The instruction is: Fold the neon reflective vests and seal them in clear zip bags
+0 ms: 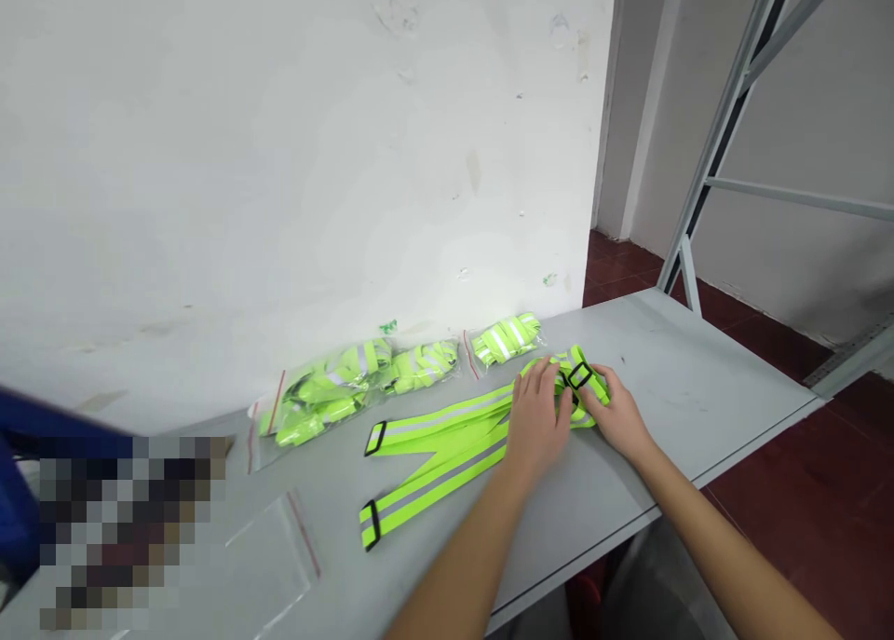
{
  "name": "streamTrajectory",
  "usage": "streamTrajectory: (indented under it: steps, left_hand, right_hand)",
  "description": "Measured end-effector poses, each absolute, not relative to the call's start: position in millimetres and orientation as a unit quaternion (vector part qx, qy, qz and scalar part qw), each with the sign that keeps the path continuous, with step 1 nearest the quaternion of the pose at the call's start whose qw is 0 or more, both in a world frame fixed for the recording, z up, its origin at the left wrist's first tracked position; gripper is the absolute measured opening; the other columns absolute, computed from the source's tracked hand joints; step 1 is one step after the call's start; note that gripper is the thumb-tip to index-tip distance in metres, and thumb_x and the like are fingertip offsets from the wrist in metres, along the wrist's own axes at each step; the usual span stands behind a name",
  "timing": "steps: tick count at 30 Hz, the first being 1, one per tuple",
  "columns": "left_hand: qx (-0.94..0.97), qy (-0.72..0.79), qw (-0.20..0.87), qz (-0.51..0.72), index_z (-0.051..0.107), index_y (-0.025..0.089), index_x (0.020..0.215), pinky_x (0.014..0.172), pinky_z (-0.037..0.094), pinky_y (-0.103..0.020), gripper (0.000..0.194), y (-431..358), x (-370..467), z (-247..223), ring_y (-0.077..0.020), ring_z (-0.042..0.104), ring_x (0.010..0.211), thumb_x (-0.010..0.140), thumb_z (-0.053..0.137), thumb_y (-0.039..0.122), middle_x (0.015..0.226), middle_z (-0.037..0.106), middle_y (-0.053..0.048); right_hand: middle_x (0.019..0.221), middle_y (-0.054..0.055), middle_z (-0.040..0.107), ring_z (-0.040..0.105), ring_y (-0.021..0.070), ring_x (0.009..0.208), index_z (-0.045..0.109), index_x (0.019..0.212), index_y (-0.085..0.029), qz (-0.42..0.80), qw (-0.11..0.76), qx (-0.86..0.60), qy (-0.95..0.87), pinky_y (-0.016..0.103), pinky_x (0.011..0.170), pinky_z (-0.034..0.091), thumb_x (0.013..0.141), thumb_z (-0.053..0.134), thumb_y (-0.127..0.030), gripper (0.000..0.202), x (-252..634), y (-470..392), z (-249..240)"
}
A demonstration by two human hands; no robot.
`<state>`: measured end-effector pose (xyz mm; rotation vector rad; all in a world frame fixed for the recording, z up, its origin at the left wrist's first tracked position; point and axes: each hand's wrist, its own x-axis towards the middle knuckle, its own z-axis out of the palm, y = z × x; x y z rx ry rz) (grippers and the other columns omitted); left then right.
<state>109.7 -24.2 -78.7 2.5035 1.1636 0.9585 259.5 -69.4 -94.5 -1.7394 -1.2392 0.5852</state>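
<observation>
A neon-yellow reflective vest [447, 477] made of elastic straps with grey stripes and black buckles lies stretched across the table. Two of its strap ends point left. My left hand [539, 426] rests on the straps near their right end, palm down, fingers laid out and thumb apart. At the gathered right end, my right hand [618, 415] grips the looped straps beside a black buckle [579, 374]. Its fingertips are partly hidden behind the fabric.
Packed vests in clear zip bags [335, 388] line the wall, with another bagged vest [508, 339] farther right. A flat clear zip bag [272, 556] lies at the front left of the grey table [663, 370]. A metal frame [726, 137] stands at the right.
</observation>
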Motion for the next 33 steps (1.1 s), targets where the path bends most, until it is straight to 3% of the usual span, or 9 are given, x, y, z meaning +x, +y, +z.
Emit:
streamTrajectory:
  steps: [3,6,9,11,17,21,24,29,33]
  left_hand:
    - [0.841,0.432,0.102,0.309,0.038,0.015,0.134,0.106,0.035,-0.044,0.044,-5,107,-79,-0.0256,0.038,0.131,0.091,0.039,0.021,0.139,0.047,-0.012]
    - [0.850,0.469,0.065,0.231,0.044,0.014,0.131,0.094,0.042,-0.044,0.046,20,106,-76,-0.0297,0.045,0.120,0.085,0.047,0.019,0.126,0.056,-0.012]
    - [0.865,0.470,0.038,0.173,0.062,0.015,0.106,0.082,0.044,-0.041,0.025,40,106,-71,-0.0293,0.053,0.101,0.086,0.048,0.021,0.097,0.065,-0.011]
    - [0.872,0.458,0.028,0.169,0.064,0.016,0.090,0.080,0.042,-0.041,0.020,44,103,-68,-0.0281,0.053,0.096,0.088,0.045,0.021,0.088,0.064,-0.010]
    - [0.921,0.335,-0.053,0.193,0.061,0.020,0.096,0.090,0.035,-0.042,0.022,22,83,-65,-0.0258,0.048,0.110,0.091,0.040,0.015,0.116,0.059,-0.009]
    - [0.939,0.310,-0.004,0.147,0.061,0.019,0.095,0.095,0.033,-0.041,0.024,13,80,-78,-0.0217,0.056,0.103,0.092,0.038,0.012,0.101,0.066,-0.007]
    - [0.931,0.333,0.021,0.146,0.062,0.018,0.094,0.093,0.036,-0.041,0.032,10,83,-86,-0.0220,0.059,0.101,0.098,0.032,0.026,0.094,0.069,-0.008]
    - [0.931,0.334,0.042,0.141,0.056,0.016,0.122,0.105,0.023,-0.058,0.057,-7,83,-91,-0.0316,0.040,0.131,0.094,0.028,0.056,0.130,0.059,-0.014]
    - [0.933,0.329,0.033,0.140,0.047,0.013,0.134,0.109,0.016,-0.064,0.067,-16,83,-95,-0.0324,0.034,0.135,0.092,0.027,0.062,0.139,0.050,-0.017]
  right_hand:
    - [0.112,0.008,0.067,0.062,0.0244,0.098,0.050,0.122,-0.021,0.228,0.444,-0.703,-0.506,0.037,0.084,0.046,0.083,0.052,-0.043,0.045,261,-70,-98]
    - [0.112,0.007,0.066,0.062,0.0240,0.097,0.050,0.123,-0.021,0.222,0.435,-0.710,-0.508,0.036,0.082,0.046,0.083,0.051,-0.043,0.045,260,-71,-98]
    - [0.111,0.008,0.067,0.063,0.0237,0.095,0.050,0.123,-0.020,0.214,0.422,-0.718,-0.510,0.034,0.080,0.046,0.083,0.052,-0.042,0.046,258,-71,-96]
    - [0.109,0.008,0.068,0.063,0.0236,0.093,0.050,0.122,-0.020,0.207,0.415,-0.724,-0.511,0.034,0.078,0.046,0.082,0.052,-0.041,0.045,256,-72,-95]
    - [0.086,0.003,0.070,0.063,0.0218,0.069,0.047,0.126,-0.023,0.166,0.363,-0.742,-0.538,0.030,0.064,0.043,0.085,0.047,-0.039,0.045,250,-74,-92]
    - [0.078,0.002,0.068,0.061,0.0220,0.062,0.044,0.130,-0.023,0.145,0.324,-0.751,-0.557,0.029,0.060,0.040,0.088,0.042,-0.040,0.045,248,-76,-93]
    - [0.078,0.003,0.068,0.063,0.0222,0.064,0.042,0.132,-0.023,0.118,0.306,-0.758,-0.564,0.028,0.060,0.039,0.090,0.042,-0.040,0.046,248,-77,-95]
    - [0.086,0.007,0.068,0.061,0.0234,0.078,0.044,0.135,-0.021,0.012,0.246,-0.753,-0.610,0.030,0.066,0.042,0.092,0.042,-0.033,0.045,241,-80,-96]
    - [0.095,0.010,0.064,0.053,0.0259,0.092,0.049,0.132,-0.018,-0.074,0.204,-0.684,-0.697,0.034,0.077,0.043,0.088,0.046,-0.016,0.044,237,-80,-97]
